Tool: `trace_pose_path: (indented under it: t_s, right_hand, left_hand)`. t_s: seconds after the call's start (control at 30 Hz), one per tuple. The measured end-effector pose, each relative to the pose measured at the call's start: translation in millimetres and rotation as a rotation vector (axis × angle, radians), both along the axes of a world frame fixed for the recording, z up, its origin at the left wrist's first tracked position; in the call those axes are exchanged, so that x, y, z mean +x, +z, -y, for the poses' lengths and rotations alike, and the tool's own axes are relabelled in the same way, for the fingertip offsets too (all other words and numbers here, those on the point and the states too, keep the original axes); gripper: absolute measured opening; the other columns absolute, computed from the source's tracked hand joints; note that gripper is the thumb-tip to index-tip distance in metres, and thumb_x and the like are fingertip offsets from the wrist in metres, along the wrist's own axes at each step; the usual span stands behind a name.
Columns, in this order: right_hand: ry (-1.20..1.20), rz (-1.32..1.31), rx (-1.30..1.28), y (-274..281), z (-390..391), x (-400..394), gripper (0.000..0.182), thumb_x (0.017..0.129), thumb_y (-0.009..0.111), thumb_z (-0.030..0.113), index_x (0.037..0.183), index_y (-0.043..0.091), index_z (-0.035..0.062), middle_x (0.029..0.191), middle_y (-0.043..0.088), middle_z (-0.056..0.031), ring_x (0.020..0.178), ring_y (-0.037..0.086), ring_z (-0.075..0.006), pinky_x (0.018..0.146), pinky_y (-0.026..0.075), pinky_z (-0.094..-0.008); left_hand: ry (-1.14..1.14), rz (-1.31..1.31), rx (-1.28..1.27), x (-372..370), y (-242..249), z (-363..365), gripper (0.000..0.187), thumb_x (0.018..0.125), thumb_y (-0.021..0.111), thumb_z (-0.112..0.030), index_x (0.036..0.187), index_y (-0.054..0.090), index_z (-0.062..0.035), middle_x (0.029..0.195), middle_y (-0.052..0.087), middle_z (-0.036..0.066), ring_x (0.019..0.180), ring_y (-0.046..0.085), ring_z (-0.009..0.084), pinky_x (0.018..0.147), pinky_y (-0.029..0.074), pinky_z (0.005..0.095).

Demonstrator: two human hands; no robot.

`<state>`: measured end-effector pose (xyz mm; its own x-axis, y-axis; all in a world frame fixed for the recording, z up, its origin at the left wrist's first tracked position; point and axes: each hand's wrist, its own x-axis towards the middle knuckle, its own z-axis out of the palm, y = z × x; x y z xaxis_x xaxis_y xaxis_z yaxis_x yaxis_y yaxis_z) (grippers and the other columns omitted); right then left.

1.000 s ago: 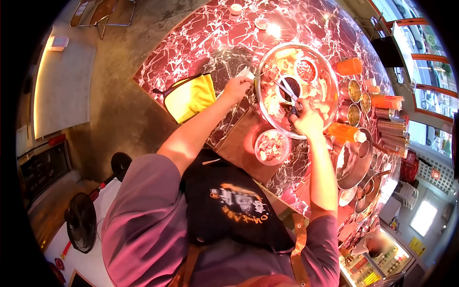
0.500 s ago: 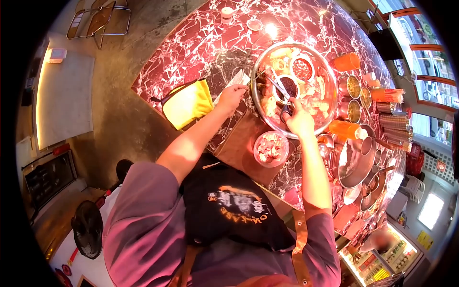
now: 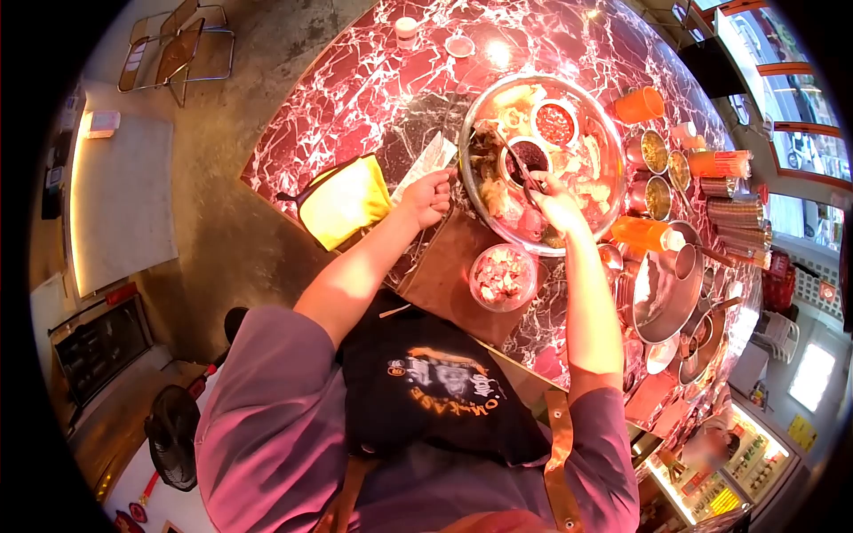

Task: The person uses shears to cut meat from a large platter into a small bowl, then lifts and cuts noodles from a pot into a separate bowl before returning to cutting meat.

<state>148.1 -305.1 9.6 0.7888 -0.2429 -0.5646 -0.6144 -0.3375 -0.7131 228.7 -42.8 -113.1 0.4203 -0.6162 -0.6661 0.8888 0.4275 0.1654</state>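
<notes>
A large round metal tray point(image 3: 613, 206) of food holds a bowl of red sauce point(image 3: 556, 124) and a bowl of dark sauce point(image 3: 524, 163). Over the dark bowl, my right hand point(image 3: 558, 202) grips scissors point(image 3: 519, 156), their blades pointing up and left toward brownish food point(image 3: 484, 147) at the tray's left side. My left hand point(image 3: 429, 199) is closed just outside the tray's left rim; a thin dark thing shows at its fingertips, too small to name. Below the tray stands a clear bowl of chopped pieces point(image 3: 503, 277).
A yellow cloth point(image 3: 345, 202) and a pale packet point(image 3: 431, 164) lie left of the tray. To the right are orange cups point(image 3: 640, 105), metal cups of yellow food point(image 3: 656, 197), an orange-capped bottle point(image 3: 647, 234), stacked cups point(image 3: 739, 224) and pans point(image 3: 662, 306).
My left hand has dropped slightly and turned more into a fist. The scissors look narrower, their blades closer together, and my right hand has shifted up a little. The view has shifted slightly.
</notes>
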Motion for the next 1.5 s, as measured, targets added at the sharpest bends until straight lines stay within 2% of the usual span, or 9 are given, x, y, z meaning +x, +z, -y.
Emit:
trace_pose_path:
  t_s: [0.17, 0.2, 0.37, 0.53, 0.67, 0.93, 1.1, 1.37, 1.5]
  right_hand:
    - [0.218, 0.039, -0.567, 6.5, -3.1, -5.3, 0.051, 0.081, 0.074, 0.013, 0.131, 0.062, 0.0111, 0.115, 0.07, -0.0182, 0.106, 0.068, -0.0337, 0.093, 0.052, -0.0414]
    - [0.267, 0.09, -0.641, 11.1, -2.6, -11.6, 0.057, 0.078, 0.073, 0.009, 0.134, 0.061, 0.0152, 0.114, 0.069, -0.0172, 0.106, 0.065, -0.0388, 0.091, 0.052, -0.0452]
    - [0.395, 0.26, -0.846, 7.9, -5.0, -35.4, 0.063, 0.075, 0.066, 0.004, 0.136, 0.06, 0.0167, 0.118, 0.064, -0.0166, 0.108, 0.062, -0.036, 0.092, 0.052, -0.0438]
    - [0.45, 0.356, -0.939, 5.1, -7.4, -40.2, 0.063, 0.074, 0.067, 0.004, 0.136, 0.06, 0.0142, 0.109, 0.064, -0.0151, 0.102, 0.063, -0.035, 0.088, 0.052, -0.0441]
    - [0.495, 0.354, -0.985, 5.6, -12.7, -41.3, 0.063, 0.074, 0.07, 0.007, 0.135, 0.061, 0.0162, 0.106, 0.063, -0.0139, 0.1, 0.063, -0.0334, 0.086, 0.053, -0.0437]
    - [0.369, 0.104, -0.891, 35.5, -33.0, -37.3, 0.066, 0.075, 0.077, 0.023, 0.137, 0.055, 0.0169, 0.11, 0.064, -0.0173, 0.105, 0.065, -0.0367, 0.09, 0.053, -0.0464]
    - [0.292, 0.025, -0.789, 24.4, -40.1, -18.6, 0.061, 0.077, 0.075, 0.03, 0.134, 0.054, 0.0169, 0.109, 0.064, -0.0192, 0.107, 0.065, -0.0381, 0.091, 0.053, -0.0483]
    - [0.308, 0.142, -0.677, -4.1, -22.5, -24.3, 0.054, 0.079, 0.067, 0.011, 0.132, 0.062, 0.0152, 0.11, 0.068, -0.0227, 0.101, 0.067, -0.0404, 0.09, 0.053, -0.0486]
    - [0.265, 0.163, -0.613, 5.0, -11.0, -37.9, 0.051, 0.079, 0.066, 0.009, 0.13, 0.064, 0.0138, 0.111, 0.068, -0.0238, 0.102, 0.067, -0.0407, 0.09, 0.052, -0.0483]
  left_hand:
    - [-0.06, 0.189, 0.296, -16.2, 23.2, -10.9, 0.018, 0.1, 0.055, -0.014, 0.115, 0.062, -0.0076, 0.065, 0.044, -0.004, 0.046, 0.03, 0.0055, 0.041, 0.026, 0.0226]
    - [-0.137, 0.424, 0.466, -19.5, 22.9, -17.1, 0.019, 0.099, 0.056, -0.014, 0.114, 0.065, -0.0057, 0.066, 0.048, -0.003, 0.048, 0.036, 0.0058, 0.043, 0.03, 0.023]
    - [-0.251, 1.194, 0.984, -29.0, 45.8, -39.3, 0.026, 0.095, 0.06, -0.017, 0.112, 0.07, 0.0005, 0.074, 0.067, 0.006, 0.065, 0.059, 0.0126, 0.061, 0.046, 0.0296]
    - [-0.367, 1.298, 1.094, -1.6, 62.0, -21.5, 0.03, 0.094, 0.058, -0.026, 0.111, 0.072, -0.0051, 0.074, 0.066, 0.016, 0.067, 0.064, 0.0263, 0.063, 0.048, 0.0369]
    - [-0.399, 1.336, 1.026, 12.9, 39.1, -12.4, 0.03, 0.093, 0.059, -0.025, 0.111, 0.072, -0.0051, 0.075, 0.067, 0.016, 0.068, 0.065, 0.0259, 0.065, 0.049, 0.0371]
    - [-0.147, 1.095, 0.729, 5.9, -4.4, -2.9, 0.026, 0.096, 0.06, -0.017, 0.113, 0.071, -0.0012, 0.085, 0.069, 0.001, 0.074, 0.059, 0.0086, 0.067, 0.046, 0.0261]
    - [-0.239, 1.072, 0.666, 4.5, -6.5, 2.8, 0.025, 0.097, 0.059, -0.014, 0.114, 0.07, -0.0001, 0.09, 0.069, 0.0, 0.079, 0.059, 0.0077, 0.072, 0.047, 0.0247]
    - [-0.24, 1.213, 0.723, 18.1, -1.6, 13.6, 0.027, 0.097, 0.058, -0.017, 0.115, 0.069, 0.0004, 0.081, 0.066, 0.002, 0.074, 0.058, 0.0093, 0.07, 0.047, 0.0259]
    - [-0.164, 1.067, 0.638, 19.0, -6.0, 21.9, 0.026, 0.097, 0.058, -0.014, 0.115, 0.07, -0.0006, 0.08, 0.064, -0.001, 0.069, 0.054, 0.0059, 0.063, 0.044, 0.0234]
